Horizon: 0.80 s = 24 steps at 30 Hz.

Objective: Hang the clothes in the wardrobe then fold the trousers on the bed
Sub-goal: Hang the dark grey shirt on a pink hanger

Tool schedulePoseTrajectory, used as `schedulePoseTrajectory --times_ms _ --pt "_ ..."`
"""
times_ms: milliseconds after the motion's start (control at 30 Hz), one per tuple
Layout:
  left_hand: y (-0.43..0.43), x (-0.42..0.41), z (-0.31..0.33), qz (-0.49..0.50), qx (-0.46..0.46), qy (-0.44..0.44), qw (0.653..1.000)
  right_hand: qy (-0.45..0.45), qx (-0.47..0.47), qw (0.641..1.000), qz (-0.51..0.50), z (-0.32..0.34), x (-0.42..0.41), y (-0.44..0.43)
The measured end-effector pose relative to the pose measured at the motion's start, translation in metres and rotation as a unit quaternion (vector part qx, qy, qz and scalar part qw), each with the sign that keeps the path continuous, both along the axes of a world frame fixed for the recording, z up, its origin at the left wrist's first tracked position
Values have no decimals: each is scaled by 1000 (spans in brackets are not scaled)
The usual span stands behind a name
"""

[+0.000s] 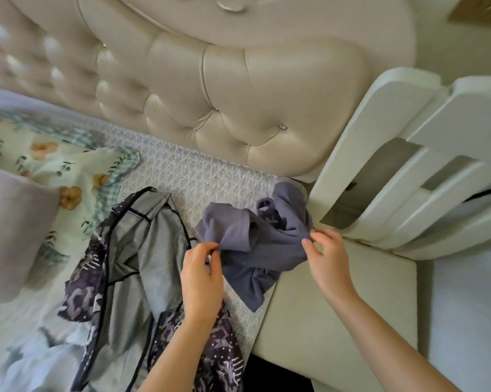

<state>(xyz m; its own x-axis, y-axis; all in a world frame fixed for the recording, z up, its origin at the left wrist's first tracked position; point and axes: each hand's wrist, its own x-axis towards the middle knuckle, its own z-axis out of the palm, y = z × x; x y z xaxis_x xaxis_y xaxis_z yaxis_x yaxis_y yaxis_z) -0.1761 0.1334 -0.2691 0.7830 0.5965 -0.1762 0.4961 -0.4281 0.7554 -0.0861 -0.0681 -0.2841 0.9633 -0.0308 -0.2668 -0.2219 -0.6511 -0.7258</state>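
A crumpled blue-grey garment [250, 239] lies bunched on the bed near its right edge. My left hand [201, 275] pinches its left side between thumb and fingers. My right hand [329, 258] pinches its right side by the bed's corner. To the left lies a grey garment with dark patterned purple panels and black piping [125, 258], spread loosely and partly under my left forearm. Which piece is the trousers I cannot tell.
A cream tufted headboard [238, 94] runs behind the bed. A floral pillow [54, 171] and a plain grey pillow [9, 230] lie at the left. A white slatted piece of furniture [408, 171] and a cream padded bed frame [337, 321] stand at the right.
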Motion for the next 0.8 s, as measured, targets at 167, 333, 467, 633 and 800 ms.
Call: schedulePoseTrajectory --times_ms 167,333,467,633,800 --pt "5 -14 65 -13 -24 -53 998 -37 41 998 -11 66 -20 -2" --pt "6 -24 129 -23 -47 -125 991 -96 57 994 13 127 -35 -6" --pt "7 -22 173 -56 -41 -171 983 -107 99 989 27 176 -57 -1" --pt "0 -3 231 -123 -53 -240 961 -114 138 984 15 223 -84 3" --pt "-24 16 274 -181 -130 -289 931 -59 72 992 87 246 -124 -3"
